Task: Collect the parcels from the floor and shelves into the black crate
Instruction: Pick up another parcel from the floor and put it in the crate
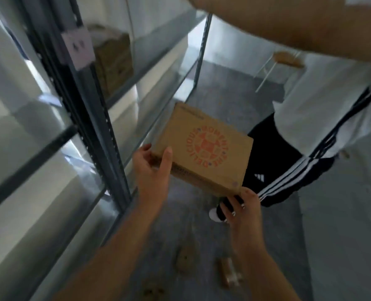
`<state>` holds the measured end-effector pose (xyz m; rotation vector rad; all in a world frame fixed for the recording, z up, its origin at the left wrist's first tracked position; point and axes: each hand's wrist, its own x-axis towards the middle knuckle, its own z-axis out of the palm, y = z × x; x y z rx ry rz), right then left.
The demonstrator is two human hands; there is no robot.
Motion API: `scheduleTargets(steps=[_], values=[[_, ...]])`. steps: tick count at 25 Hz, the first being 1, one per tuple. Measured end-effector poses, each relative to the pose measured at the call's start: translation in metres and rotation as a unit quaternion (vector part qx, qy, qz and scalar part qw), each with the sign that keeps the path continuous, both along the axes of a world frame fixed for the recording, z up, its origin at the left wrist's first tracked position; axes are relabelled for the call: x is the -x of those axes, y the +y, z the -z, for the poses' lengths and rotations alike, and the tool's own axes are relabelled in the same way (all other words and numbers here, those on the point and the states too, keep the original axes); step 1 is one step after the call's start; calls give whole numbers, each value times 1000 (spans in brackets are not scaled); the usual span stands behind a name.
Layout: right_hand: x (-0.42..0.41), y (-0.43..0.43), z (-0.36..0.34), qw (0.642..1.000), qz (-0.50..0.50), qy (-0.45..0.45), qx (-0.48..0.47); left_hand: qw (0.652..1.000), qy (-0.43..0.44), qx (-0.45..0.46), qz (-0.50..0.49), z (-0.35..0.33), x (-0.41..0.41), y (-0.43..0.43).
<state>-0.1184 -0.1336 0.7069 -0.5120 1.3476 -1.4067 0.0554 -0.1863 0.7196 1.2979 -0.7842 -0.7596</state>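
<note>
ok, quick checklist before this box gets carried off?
1. Grip of left hand on box, near left corner: ok.
2. Grip of right hand on near right corner: ok.
3. Box free of shelving: ok.
4. Room on the right: other person stands close, not ok.
5. Footing: parcels lie on the floor below, not ok.
6. Where the crate is: cannot tell, not in view.

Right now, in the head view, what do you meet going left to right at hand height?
Shelf upright → left hand → cardboard box → right hand → other person's black trousers.
</note>
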Motion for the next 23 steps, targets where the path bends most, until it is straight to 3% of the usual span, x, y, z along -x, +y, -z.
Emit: scheduleTargets(steps=[5,9,13,18,21,23], values=[[-4,-4,-125,989,-26,-33,138,978,-65,173,98,-141,-16,5],[6,-9,-178,976,-60,1,208,942,-168,205,207,-177,-38,17],[5,-19,-219,961,-56,65,262,911,-272,218,219,-204,-69,17],[-15,-28,-229,960,-64,19,273,960,-162,114,199,-232,-92,23],[-26,-33,-231,953,-81,24,291,956,-157,103,227,-240,-105,36],[-30,-34,-232,948,-114,-8,296,959,-95,81,254,-242,-110,48]])
